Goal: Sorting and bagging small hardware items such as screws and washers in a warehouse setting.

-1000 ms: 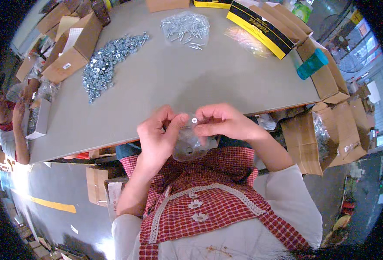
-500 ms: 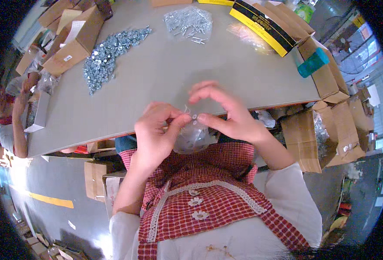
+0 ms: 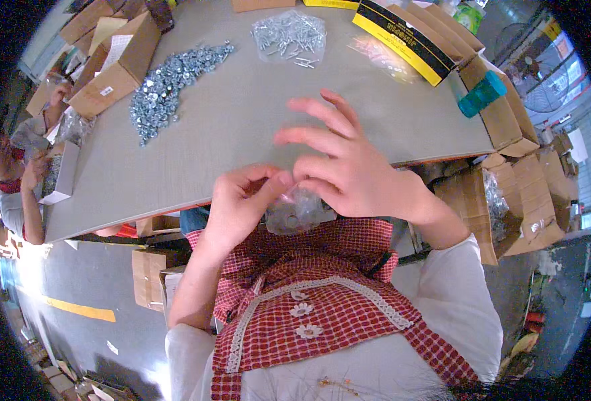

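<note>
A small clear plastic bag (image 3: 294, 217) hangs in front of my apron, by the table's near edge, with pale contents I cannot make out. My left hand (image 3: 241, 204) pinches the bag's top between thumb and forefinger. At the other side of the bag's mouth is my right hand (image 3: 359, 164), its thumb and forefinger closed together on the top edge. The other fingers of that hand are raised and spread over the table. A pinkish strip shows along the bag's top between the two pinches.
On the grey table (image 3: 242, 113) lie a heap of small metal parts (image 3: 168, 90), a bag of screws or pins (image 3: 289, 35) and several clear bags (image 3: 386, 57). Cardboard boxes (image 3: 118, 67) stand left; a black-yellow box (image 3: 406, 40) and teal container (image 3: 481, 95) right. A co-worker's hand (image 3: 35, 170) shows far left.
My right hand has turned and lifted its outer fingers, and its thumb and forefinger have closed at the bag's top. The small round pieces seen at the fingertips are out of sight.
</note>
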### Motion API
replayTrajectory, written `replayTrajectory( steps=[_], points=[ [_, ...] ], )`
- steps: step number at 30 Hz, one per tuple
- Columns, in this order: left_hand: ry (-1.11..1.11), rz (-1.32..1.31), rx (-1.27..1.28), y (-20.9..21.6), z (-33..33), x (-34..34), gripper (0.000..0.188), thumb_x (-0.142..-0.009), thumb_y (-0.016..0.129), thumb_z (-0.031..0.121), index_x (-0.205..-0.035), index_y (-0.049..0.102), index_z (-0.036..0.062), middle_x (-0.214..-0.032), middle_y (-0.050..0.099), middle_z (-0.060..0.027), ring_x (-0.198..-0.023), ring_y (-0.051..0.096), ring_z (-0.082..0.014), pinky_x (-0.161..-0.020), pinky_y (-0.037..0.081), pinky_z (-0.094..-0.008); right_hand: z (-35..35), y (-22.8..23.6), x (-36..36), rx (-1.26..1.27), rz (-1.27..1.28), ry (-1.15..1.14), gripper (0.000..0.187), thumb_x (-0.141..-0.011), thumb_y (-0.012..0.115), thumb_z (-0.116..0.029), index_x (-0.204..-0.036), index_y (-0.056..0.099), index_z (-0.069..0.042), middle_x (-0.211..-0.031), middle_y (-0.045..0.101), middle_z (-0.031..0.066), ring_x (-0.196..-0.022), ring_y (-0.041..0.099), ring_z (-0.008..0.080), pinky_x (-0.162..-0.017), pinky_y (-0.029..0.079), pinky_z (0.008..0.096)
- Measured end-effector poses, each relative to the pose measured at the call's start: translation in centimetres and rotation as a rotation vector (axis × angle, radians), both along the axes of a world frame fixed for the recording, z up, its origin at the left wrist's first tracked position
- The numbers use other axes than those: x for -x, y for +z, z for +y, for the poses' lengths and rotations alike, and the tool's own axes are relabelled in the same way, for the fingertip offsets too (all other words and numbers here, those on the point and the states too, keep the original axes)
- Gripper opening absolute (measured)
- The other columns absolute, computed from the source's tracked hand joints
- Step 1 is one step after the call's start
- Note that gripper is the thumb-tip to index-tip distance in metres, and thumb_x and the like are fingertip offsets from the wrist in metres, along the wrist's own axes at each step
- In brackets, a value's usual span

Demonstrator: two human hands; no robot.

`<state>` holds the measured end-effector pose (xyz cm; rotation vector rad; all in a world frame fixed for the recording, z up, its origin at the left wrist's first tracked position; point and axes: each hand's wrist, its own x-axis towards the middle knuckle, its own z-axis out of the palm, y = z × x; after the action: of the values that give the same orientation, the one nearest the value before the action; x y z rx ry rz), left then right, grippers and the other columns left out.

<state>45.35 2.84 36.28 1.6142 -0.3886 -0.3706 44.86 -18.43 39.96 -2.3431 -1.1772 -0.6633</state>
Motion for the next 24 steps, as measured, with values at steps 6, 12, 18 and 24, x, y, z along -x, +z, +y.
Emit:
replayTrajectory(
  steps=[6, 12, 18, 24],
  points=[
    [-0.099, 0.056, 0.062, 0.6, 0.5, -0.4, 0.010, -0.087, 0.068, 0.007, -0.089, 0.069, -0.0018, -0.081, 0.067, -0.0021, -0.076, 0.060, -0.0080, -0.069, 0.048, -0.0242, 0.1, 0.0, 0.1, 0.028, -0.076, 0.016, 0.015, -0.064, 0.067, -0.019, -0.075, 0.063, -0.009, -0.117, 0.059, 0.0048, -0.134, 0.040, 0.0338, -0.113, 0.020, 0.0624],
    [-0.040, -0.236, -0.173, 0.4, 0.4, -0.5, 0.011, -0.078, 0.071, 0.007, -0.084, 0.067, -0.0016, -0.077, 0.064, -0.0018, -0.075, 0.057, -0.0076, -0.066, 0.046, -0.0249, -0.4, 0.1, 0.8, -0.044, 0.228, 0.256, 0.010, -0.077, 0.067, -0.020, -0.081, 0.063, -0.011, -0.108, 0.061, 0.0030, -0.130, 0.045, 0.0294, -0.114, 0.017, 0.0625],
    [0.010, 0.014, -0.233, 1.2, 0.8, -1.4, 0.013, -0.077, 0.071, 0.008, -0.085, 0.068, -0.0020, -0.079, 0.065, -0.0025, -0.074, 0.057, -0.0085, -0.068, 0.047, -0.0259, -0.1, 0.3, 2.0, 0.136, 0.173, 0.083, 0.017, -0.077, 0.067, -0.018, -0.093, 0.066, -0.012, -0.108, 0.064, 0.0006, -0.131, 0.045, 0.0285, -0.112, 0.007, 0.0707],
    [0.205, -0.218, -0.057, 0.3, 0.7, -1.9, 0.010, -0.082, 0.070, 0.009, -0.084, 0.068, -0.0008, -0.085, 0.066, -0.0034, -0.082, 0.059, -0.0100, -0.076, 0.047, -0.0269, -0.2, -0.6, 1.8, 0.163, 0.110, -0.070, 0.037, -0.073, 0.070, -0.018, -0.110, 0.069, -0.013, -0.114, 0.067, -0.0005, -0.137, 0.039, 0.0293, -0.109, -0.005, 0.0755]
  ],
)
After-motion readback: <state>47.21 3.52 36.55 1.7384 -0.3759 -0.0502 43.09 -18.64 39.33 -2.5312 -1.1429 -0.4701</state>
